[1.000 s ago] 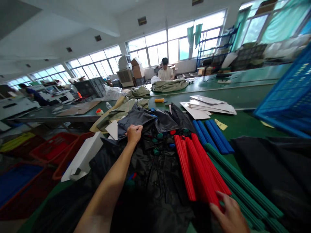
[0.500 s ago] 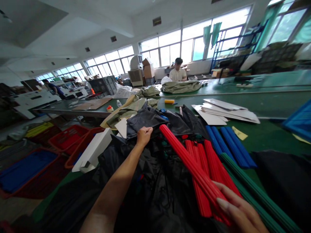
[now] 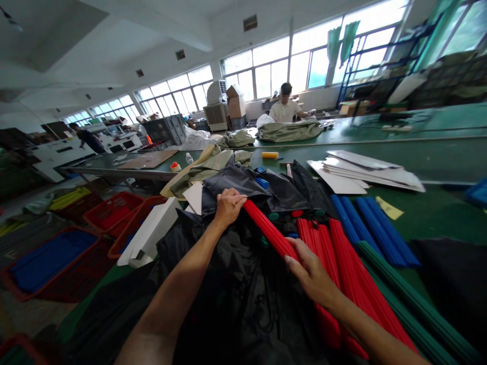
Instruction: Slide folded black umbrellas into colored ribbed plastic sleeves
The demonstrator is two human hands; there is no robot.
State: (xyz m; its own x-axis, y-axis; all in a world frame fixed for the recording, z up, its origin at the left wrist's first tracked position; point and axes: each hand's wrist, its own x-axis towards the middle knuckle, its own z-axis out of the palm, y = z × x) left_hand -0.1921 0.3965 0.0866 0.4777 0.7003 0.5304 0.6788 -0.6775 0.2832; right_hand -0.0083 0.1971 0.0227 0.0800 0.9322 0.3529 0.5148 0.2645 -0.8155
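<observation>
Red ribbed plastic rod (image 3: 269, 234) clenched in the right hand (image 3: 310, 271), held up to black nylon fabric (image 3: 236, 181) bunched in the left hand's closed grip (image 3: 229, 208) — rod tip just beside it, above a green surface (image 3: 429, 162).

Right hand (image 3: 311, 271) holding red rod (image 3: 270, 235), left hand (image 3: 229, 207) gripping black fabric (image 3: 232, 185)

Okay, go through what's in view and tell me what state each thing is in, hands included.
Left hand: closed on the black fabric
Right hand: closed around the red ribbed rod
Red ribbed rod: held at a tilt above the black fabric
Other red rods: lying loosely side by side
Blue rods: lying side by side
White cardboard sheets: stacked, edges uneven
</observation>
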